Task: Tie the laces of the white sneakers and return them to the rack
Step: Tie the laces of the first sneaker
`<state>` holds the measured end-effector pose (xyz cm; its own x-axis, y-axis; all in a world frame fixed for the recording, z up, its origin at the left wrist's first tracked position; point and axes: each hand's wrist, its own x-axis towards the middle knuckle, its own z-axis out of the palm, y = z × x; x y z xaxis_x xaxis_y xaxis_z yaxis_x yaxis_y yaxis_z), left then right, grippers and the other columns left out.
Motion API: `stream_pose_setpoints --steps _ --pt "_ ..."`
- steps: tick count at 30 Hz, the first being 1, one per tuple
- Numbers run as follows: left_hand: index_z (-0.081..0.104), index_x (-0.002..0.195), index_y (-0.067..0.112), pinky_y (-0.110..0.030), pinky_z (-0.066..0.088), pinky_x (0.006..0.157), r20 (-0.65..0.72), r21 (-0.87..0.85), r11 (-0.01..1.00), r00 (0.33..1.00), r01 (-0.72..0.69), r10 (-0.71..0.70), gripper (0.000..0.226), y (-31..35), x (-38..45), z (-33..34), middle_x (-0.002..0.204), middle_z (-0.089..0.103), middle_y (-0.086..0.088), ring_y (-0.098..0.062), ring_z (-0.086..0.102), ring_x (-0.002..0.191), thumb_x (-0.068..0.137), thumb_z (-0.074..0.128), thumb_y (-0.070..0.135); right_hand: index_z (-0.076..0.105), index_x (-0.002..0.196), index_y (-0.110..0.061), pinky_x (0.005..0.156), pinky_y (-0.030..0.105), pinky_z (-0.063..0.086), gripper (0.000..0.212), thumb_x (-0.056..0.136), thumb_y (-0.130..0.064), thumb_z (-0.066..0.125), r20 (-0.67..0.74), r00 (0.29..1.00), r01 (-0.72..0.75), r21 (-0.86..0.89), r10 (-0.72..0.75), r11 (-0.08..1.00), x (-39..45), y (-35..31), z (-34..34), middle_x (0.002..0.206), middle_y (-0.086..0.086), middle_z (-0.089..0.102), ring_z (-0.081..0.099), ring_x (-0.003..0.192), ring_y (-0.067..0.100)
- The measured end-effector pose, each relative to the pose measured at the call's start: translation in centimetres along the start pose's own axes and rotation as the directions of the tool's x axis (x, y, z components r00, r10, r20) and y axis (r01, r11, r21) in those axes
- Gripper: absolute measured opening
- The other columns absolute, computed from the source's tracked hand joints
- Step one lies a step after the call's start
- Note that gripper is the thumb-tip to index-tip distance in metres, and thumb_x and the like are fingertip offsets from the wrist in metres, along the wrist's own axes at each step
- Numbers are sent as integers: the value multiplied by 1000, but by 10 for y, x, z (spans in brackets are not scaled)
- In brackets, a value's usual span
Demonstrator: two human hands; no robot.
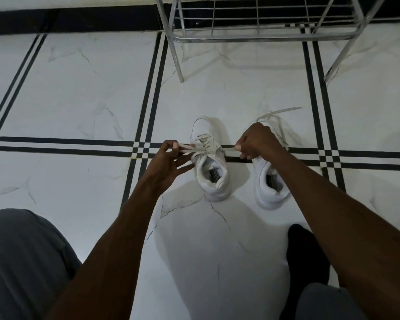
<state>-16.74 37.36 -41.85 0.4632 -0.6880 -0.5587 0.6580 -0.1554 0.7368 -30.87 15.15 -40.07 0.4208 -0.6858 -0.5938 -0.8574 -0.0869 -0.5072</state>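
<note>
White floor (79,93) tiles with black stripes fill the view. At the top stands a shiny metal rack (259,35). Two white sneakers (214,179) sit side by side on the floor, well in front of the rack. The left hand (169,162) and right hand (255,142) each pinch a lace (194,149) of the left sneaker, pulling it sideways. The other sneaker's laces lie loose.
</note>
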Motion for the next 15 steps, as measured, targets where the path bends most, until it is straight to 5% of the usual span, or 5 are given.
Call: stream_pose_setpoints --steps 11,15 --pt "52 82 15 -62 54 95 -47 -154 988 999 4 -11 30 -1 -7 3 100 78 -12 -33 75 103 108 40 6 75 93 -2 77 44 65 18 76 -8 77 46 999 -21 54 18 998 5 -4 10 70 12 78 78 67 27" --pt "54 86 13 -59 58 94 -119 -28 999 993 -29 25 24 2 -7 9 97 76 -15 -33 72 102 108 45 9 74 88 -2 77 42 65 12 75 -3 71 50 998 -28 21 27 999 9 3 8 74 15 78 78 67 28"
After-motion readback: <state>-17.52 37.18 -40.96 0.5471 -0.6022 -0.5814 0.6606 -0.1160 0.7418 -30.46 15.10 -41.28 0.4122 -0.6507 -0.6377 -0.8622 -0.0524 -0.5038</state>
